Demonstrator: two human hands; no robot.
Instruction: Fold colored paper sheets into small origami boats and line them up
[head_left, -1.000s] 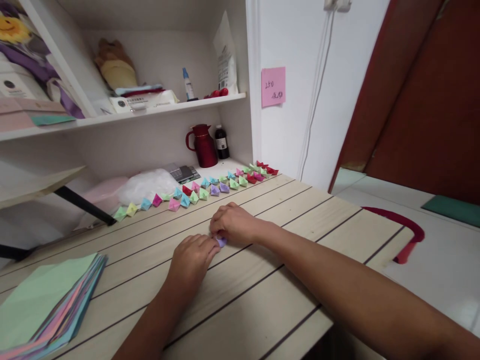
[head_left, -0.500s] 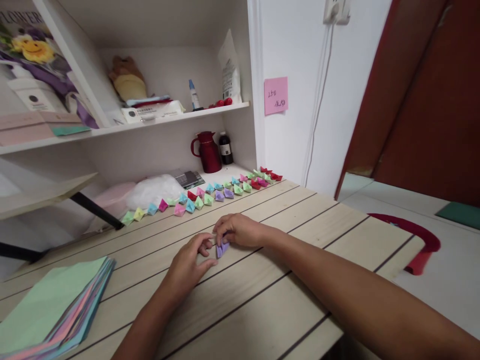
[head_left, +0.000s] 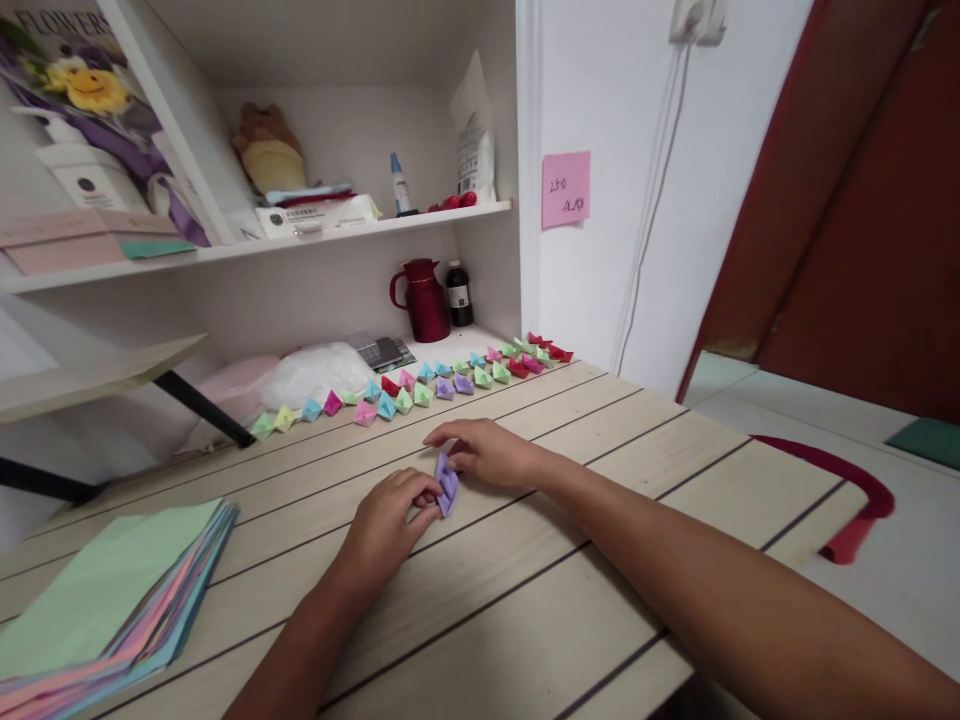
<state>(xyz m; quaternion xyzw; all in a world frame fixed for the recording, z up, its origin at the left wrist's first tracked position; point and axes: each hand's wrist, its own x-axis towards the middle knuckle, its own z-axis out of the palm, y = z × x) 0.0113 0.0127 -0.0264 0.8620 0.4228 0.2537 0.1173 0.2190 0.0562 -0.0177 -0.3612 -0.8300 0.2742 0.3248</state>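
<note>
A folded purple paper boat [head_left: 447, 486] is between my hands over the wooden table. My left hand [head_left: 394, 515] pinches its left side between thumb and fingertips. My right hand [head_left: 487, 452] is at the boat's upper right edge, its index finger stretched out to the left and apart from the thumb. Whether the right fingertips touch the paper is hard to tell. Behind the hands, rows of small coloured paper boats [head_left: 422, 394] line the table's far side, in green, pink, blue, red, purple and yellow.
A stack of coloured paper sheets [head_left: 120, 590] lies at the left. Behind the boats are a clear plastic bag [head_left: 315, 376], a red jug [head_left: 427, 302] and a dark bottle [head_left: 459, 295]. A black shelf leg [head_left: 204, 408] stands at the back left. A red stool [head_left: 862, 490] is beyond the right edge.
My left thumb and fingers have closed on the purple paper boat. The right fingers have loosened from it and spread. The boat now shows more of its shape, and the view has shifted slightly.
</note>
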